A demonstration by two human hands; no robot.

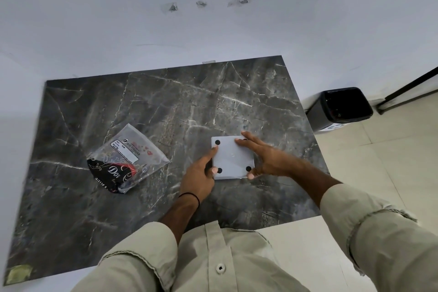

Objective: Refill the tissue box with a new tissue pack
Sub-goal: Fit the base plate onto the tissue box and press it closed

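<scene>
Centrally, the tissue box (233, 157) was gripped — fingers of left hand (198, 179) and right hand (269, 159) at its edges. The tissue pack (128, 157) was laid apart on the bench (166, 102).

My bare left hand (198, 174) pinches the white square box (233, 159) at its nine o'clock edge; my bare right hand (269, 160) spans its three o'clock edge, thumb opposing fingers.
</scene>
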